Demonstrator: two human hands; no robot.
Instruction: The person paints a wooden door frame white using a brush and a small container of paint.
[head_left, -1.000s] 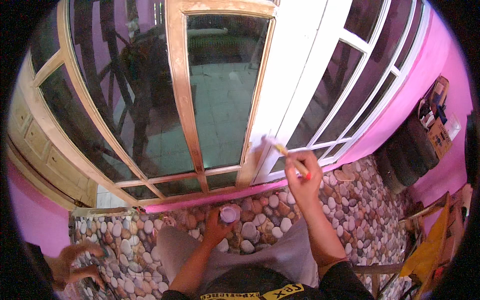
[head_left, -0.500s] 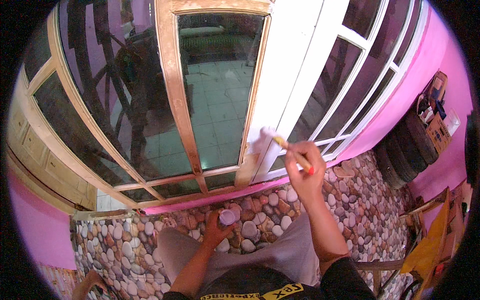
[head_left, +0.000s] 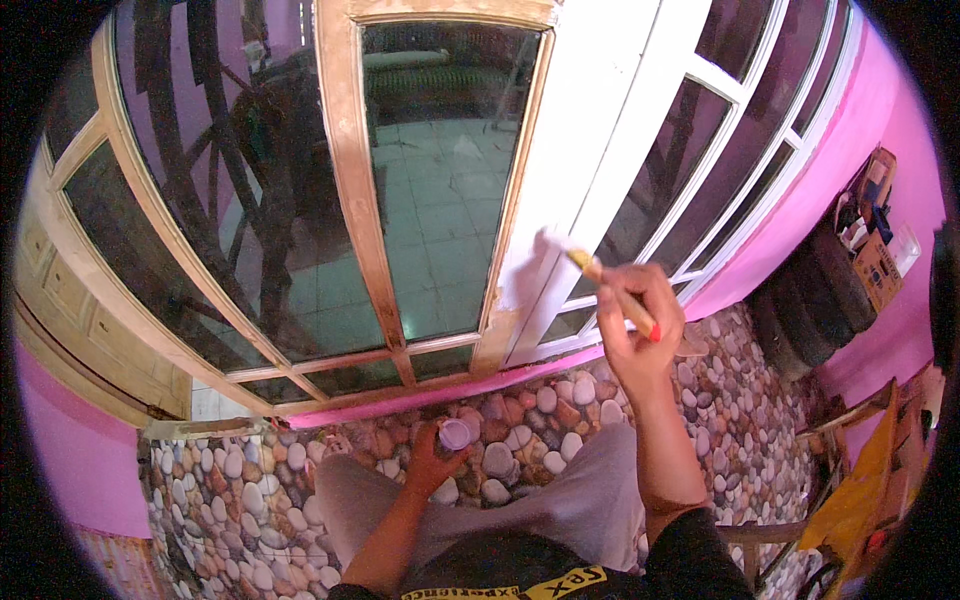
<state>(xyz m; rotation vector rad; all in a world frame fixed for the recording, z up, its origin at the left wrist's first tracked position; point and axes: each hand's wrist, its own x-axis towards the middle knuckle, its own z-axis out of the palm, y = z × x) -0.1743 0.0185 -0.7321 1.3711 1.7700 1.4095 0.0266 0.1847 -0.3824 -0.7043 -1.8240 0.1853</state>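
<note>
A paintbrush (head_left: 622, 296) with a wooden handle and a red tip is gripped in my right hand (head_left: 643, 318). Its pale bristles reach toward the white-painted window frame board (head_left: 568, 150); whether they touch it I cannot tell. Low on this board, bare brown wood (head_left: 493, 345) shows below the white. My left hand (head_left: 436, 462) holds a small cup (head_left: 456, 434) low, above the pebble-patterned floor; its inside looks pale. Left of the white part, the wooden frame (head_left: 345, 150) around the glass panes (head_left: 440, 200) is unpainted.
Stacked black tires (head_left: 808, 305) stand by the pink wall at right, with a cardboard box (head_left: 878, 272) of odds and ends on top. A brown wooden door (head_left: 95, 320) is at far left. A yellow cloth-like piece (head_left: 850, 490) lies at lower right.
My right hand and the paintbrush have moved a little to the right, and the bristle end slightly up. My left hand with the cup has stayed in place.
</note>
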